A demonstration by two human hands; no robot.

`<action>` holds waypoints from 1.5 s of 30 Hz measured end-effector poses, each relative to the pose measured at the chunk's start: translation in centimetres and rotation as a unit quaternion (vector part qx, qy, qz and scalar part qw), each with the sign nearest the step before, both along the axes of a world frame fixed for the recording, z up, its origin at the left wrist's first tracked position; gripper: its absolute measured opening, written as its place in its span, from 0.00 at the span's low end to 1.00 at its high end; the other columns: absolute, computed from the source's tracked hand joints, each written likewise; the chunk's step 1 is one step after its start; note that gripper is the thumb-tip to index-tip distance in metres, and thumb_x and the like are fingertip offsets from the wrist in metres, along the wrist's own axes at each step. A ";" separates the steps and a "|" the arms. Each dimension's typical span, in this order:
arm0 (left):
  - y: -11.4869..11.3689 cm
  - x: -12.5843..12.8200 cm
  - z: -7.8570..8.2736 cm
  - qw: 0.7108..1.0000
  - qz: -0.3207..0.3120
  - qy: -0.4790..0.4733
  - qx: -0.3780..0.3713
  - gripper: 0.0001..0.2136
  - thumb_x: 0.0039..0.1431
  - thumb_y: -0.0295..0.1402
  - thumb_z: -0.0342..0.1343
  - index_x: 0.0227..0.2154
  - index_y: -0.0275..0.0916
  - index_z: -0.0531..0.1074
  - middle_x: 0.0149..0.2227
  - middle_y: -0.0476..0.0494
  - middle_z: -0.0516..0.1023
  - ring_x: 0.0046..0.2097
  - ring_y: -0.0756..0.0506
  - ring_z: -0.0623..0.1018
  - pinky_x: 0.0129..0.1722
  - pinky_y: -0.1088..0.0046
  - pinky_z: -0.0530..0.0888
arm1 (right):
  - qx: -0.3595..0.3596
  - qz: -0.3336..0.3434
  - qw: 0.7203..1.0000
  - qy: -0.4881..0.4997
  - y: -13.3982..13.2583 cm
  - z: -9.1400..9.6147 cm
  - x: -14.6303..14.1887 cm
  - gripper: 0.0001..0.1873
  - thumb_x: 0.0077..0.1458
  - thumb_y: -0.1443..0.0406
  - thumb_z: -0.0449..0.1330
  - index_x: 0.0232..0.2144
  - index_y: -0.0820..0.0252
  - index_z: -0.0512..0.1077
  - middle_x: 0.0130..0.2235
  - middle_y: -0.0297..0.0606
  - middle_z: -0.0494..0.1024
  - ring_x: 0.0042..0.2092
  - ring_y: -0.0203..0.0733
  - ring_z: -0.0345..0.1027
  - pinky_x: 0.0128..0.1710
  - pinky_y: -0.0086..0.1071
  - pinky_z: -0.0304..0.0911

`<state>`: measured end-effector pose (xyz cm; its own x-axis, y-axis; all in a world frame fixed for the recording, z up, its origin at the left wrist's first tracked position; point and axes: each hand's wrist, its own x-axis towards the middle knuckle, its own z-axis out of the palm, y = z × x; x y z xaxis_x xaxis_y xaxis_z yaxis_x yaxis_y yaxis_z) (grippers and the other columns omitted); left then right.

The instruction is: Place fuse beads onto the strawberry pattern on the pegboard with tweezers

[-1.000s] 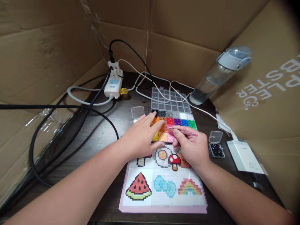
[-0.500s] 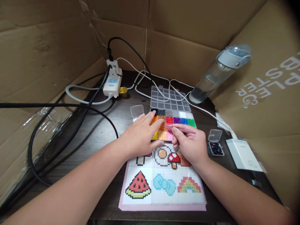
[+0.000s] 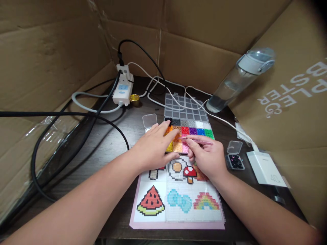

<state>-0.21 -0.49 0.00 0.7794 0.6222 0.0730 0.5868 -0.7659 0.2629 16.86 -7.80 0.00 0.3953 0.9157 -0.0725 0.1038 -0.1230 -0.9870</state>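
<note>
My left hand (image 3: 152, 147) lies flat with fingers spread on the left side of a compartment box of coloured beads (image 3: 197, 131), over the orange and yellow cells. My right hand (image 3: 206, 157) pinches pink tweezers (image 3: 197, 140), whose tips point left over the orange and pink cells. Below both hands lies a bead pegboard sheet (image 3: 178, 194) with finished pixel pictures: a watermelon (image 3: 150, 201), a blue bow (image 3: 180, 200), a rainbow (image 3: 205, 201), a fried egg (image 3: 176, 167) and a mushroom (image 3: 189, 173).
The box's clear lid (image 3: 184, 107) lies open behind it. A water bottle (image 3: 240, 79) leans at the back right. A power strip (image 3: 123, 89), cables and a gold cap (image 3: 134, 98) sit at the back left. Small bead boxes (image 3: 235, 161), a white charger (image 3: 266, 168) and cardboard walls surround the table.
The hands have barely moved over the bead box; the view shifted slightly between the earliest frame and now.
</note>
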 end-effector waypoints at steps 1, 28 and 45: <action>0.0 0.0 0.0 1.000 0.000 0.001 0.001 0.35 0.59 0.51 0.54 0.64 0.38 0.58 0.67 0.24 0.54 0.70 0.33 0.53 0.66 0.50 0.55 | 0.000 0.001 1.000 0.000 0.0 0.0 0.0 0.13 0.50 0.60 0.66 0.34 0.66 0.80 0.15 0.31 0.72 0.16 0.30 0.62 0.17 0.25 0.63; 0.0 0.0 0.0 1.000 0.000 -0.009 -0.009 0.35 0.59 0.51 0.55 0.64 0.37 0.58 0.68 0.26 0.54 0.69 0.32 0.53 0.66 0.49 0.55 | -0.006 0.005 1.000 -0.001 0.1 -0.3 0.1 0.14 0.50 0.58 0.66 0.34 0.65 0.80 0.16 0.31 0.72 0.17 0.31 0.62 0.17 0.26 0.63; 0.0 -0.1 -0.2 1.000 -0.001 -0.010 -0.001 0.34 0.59 0.51 0.54 0.63 0.39 0.58 0.68 0.28 0.53 0.70 0.33 0.53 0.66 0.50 0.55 | -0.013 0.008 1.000 -0.014 0.1 -0.2 0.0 0.15 0.50 0.58 0.65 0.35 0.64 0.80 0.16 0.32 0.72 0.17 0.32 0.62 0.18 0.28 0.64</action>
<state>-0.28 -0.48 -0.20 0.7790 0.6210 0.0874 0.5801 -0.7665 0.2757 16.89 -7.67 -0.21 0.3828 0.9198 -0.0861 0.1342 -0.1476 -0.9799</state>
